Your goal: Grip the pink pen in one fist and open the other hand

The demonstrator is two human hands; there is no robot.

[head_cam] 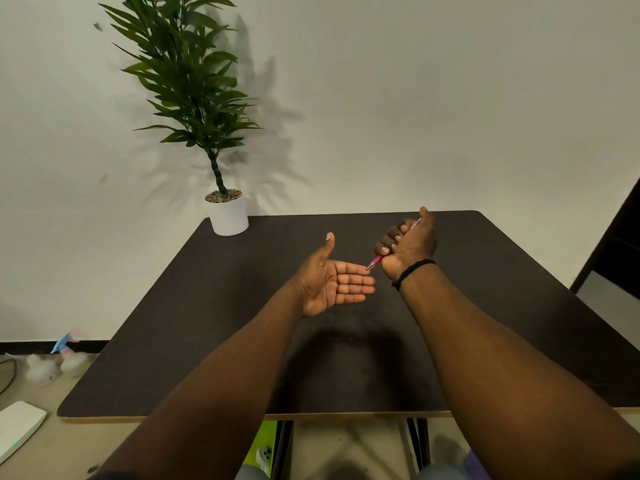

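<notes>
My right hand point(408, 245) is held above the dark table point(214, 323) with its fingers curled round a pink pen point(375, 262). The pen's tip points down and left and touches the index fingertip of my left hand point(334, 280). My left hand is held palm up and flat, fingers straight and pointing right, thumb raised. It holds nothing. A black band sits on my right wrist point(412, 271). Most of the pen is hidden inside the fist; its far end shows near the thumb.
A potted plant in a white pot point(228, 216) stands at the table's far left corner against the wall. On the floor to the left lie a white flat device point(17, 427), white slippers point(55, 367) and a cable. A dark door frame point(613, 244) is at the right.
</notes>
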